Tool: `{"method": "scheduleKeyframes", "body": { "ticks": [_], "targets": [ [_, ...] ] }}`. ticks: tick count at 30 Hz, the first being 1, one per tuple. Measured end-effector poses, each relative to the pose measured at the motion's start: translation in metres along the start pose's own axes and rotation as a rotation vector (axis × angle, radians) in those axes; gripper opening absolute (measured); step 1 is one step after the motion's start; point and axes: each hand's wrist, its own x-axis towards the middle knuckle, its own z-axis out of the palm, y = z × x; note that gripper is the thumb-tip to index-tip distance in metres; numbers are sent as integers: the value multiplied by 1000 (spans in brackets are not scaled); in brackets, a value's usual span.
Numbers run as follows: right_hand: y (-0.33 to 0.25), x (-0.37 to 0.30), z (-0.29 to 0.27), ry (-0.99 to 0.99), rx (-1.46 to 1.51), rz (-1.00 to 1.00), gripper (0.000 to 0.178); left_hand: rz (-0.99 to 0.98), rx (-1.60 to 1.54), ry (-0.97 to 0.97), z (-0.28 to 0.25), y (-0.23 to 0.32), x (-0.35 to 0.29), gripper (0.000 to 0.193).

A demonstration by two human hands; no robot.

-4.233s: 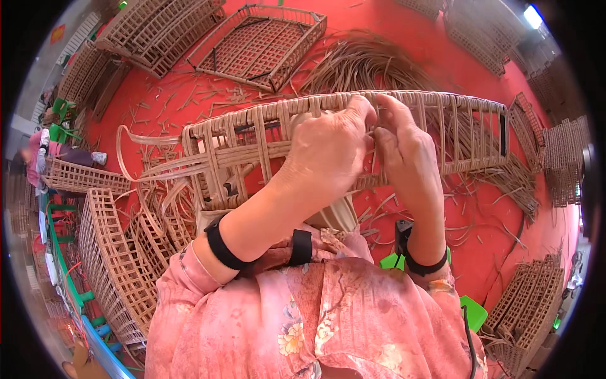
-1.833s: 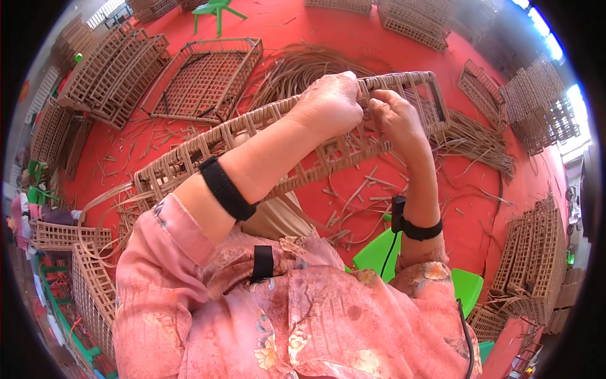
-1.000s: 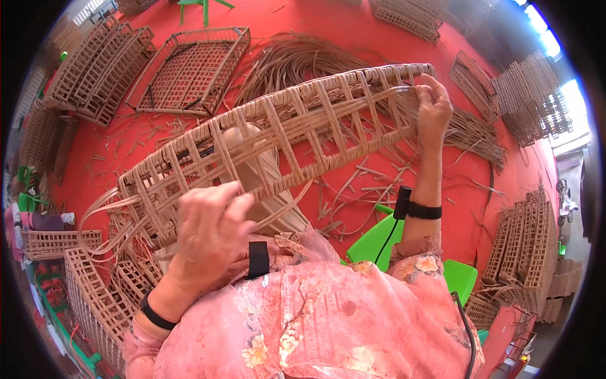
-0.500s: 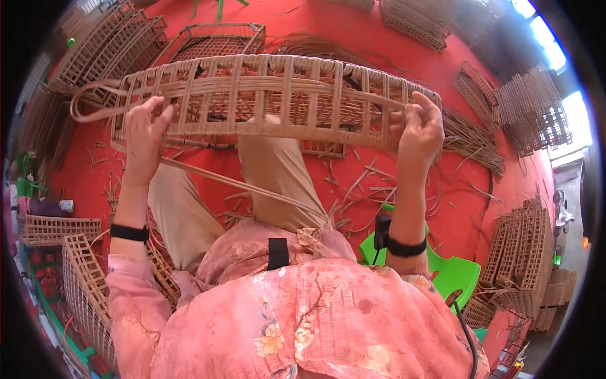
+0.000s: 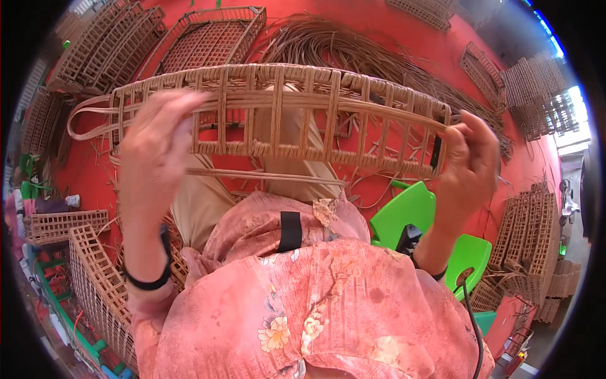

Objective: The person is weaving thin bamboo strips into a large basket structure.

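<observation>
floral pink shirt point(image 5: 353, 297), black wristbands point(image 5: 149, 284)

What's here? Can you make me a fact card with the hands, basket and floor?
Big thing: long brown open-woven basket, stretching left to right
Along it: flat tan strips on the basket's side, looped past its left end
On the left: bare left hand, blurred, by the basket's left part; touch unclear
On the right: bare right hand, at the basket's right end; grip unclear
To sit on: bright green plastic chair, partly hidden
Underneath: red floor, with a heap of long brown strips beyond the basket
</observation>
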Motion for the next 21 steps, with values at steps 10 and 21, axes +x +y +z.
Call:
{"method": "scheduleKeyframes", "body": {
  "ticks": [10, 21],
  "targets": [
    [-22, 7, -25, 26, 475, 46, 31, 364, -910, -295, 100, 96, 83, 20],
    [11, 5, 26, -486, -116, 282, 26, 41, -260, -65, 107, 77, 50, 19]
  ]
}}
